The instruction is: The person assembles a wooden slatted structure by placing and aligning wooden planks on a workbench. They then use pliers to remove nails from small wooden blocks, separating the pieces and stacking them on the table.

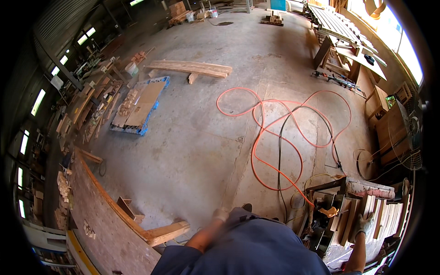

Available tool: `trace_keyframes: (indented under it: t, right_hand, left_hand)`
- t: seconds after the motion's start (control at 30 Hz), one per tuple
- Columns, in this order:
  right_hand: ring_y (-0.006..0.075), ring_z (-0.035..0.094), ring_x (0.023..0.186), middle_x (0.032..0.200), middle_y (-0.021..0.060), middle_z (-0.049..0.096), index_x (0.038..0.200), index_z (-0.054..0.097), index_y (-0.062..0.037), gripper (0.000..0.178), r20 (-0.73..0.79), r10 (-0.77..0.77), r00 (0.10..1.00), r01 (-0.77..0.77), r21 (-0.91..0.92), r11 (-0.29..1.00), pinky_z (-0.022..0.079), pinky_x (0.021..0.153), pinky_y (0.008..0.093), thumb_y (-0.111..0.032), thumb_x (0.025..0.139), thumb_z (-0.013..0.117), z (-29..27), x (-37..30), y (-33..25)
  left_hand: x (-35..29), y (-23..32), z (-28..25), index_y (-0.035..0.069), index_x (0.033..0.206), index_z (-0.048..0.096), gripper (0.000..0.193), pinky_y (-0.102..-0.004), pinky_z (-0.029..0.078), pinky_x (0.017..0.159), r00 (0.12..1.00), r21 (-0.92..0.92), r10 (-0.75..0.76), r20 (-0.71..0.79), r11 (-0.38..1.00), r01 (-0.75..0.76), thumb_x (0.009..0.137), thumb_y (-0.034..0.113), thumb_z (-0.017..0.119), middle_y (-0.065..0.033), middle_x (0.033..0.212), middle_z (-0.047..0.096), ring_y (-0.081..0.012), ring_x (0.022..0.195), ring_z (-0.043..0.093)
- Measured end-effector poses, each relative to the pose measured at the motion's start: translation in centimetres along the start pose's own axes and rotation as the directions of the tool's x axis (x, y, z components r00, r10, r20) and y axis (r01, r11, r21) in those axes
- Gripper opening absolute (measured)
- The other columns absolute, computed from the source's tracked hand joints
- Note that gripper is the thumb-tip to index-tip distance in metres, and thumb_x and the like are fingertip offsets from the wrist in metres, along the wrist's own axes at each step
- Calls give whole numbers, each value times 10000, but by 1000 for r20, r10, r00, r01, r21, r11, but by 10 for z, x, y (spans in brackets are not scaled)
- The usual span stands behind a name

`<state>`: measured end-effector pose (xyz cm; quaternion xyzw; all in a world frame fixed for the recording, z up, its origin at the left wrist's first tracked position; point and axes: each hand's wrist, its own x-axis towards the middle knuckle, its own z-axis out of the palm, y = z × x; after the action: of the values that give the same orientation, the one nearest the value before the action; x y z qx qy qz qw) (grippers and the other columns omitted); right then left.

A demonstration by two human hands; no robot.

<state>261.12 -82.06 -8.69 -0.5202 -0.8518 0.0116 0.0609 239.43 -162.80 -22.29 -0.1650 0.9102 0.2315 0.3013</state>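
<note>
The person's right hand [363, 224], in a pale work glove, is resting on the upper end of a pale, narrow wooden slat [355, 220], with its grip closing round the slat's edge. The slat is standing in a row of similar pale wooden slats [385, 215] lying side by side on a cluttered worktop [337, 250] at the person's right. Just beside the slats, an orange-handled tool [329, 211] is lying within a dark metal frame [327, 185].

The left hand [221, 214], also gloved, is hanging low in front of the person's blue clothing; it is blurring badly, so I cannot tell whether its grip is wide or narrow, and nothing is showing in it.

Farther out, a long orange hose [275, 133] is looping across the grey concrete floor [197, 146], with a thin black cable [280, 156] running among the loops. On the left, a long curved wooden panel [98, 220] is leaning along the floor's edge with a short timber block [167, 231] at its end. Beyond it, a blue pallet carrying flat boards [140, 105] is sitting near a stack of long planks [190, 68]. A wire-guarded fan [410, 137] is standing at the right wall.

The worktop's near end is being cut off by the picture's dark rim, and the shelves along the left wall are too small to make out.
</note>
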Motion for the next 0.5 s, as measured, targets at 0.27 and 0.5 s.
trace_keyframes:
  t: [0.27, 0.5]
  right_hand:
    - [434, 553, 1404, 1550, 269, 549, 1642, 368, -35, 1043, -50, -18, 999, 18, 2, 1000, 442, 1175, 493, -423, 812, 866, -7, -4, -1]
    - [418, 444, 1513, 1662, 225, 443, 1673, 306, -46, 1109, 75, -41, 996, 38, 32, 999, 372, 1237, 496, -559, 846, 839, -1, 5, -2]
  left_hand:
    - [-6, 4, -5, 229, 1097, 845, 282, -441, 559, 1022, 999, 20, 17, 41, 1000, -18, 931, 324, 638, -78, 1210, 776, -348, 1141, 725]
    - [12, -8, -3, 161, 1171, 813, 448, -486, 538, 1036, 987, 189, 99, 129, 974, -123, 977, 496, 588, -168, 1260, 745, -403, 1175, 699]
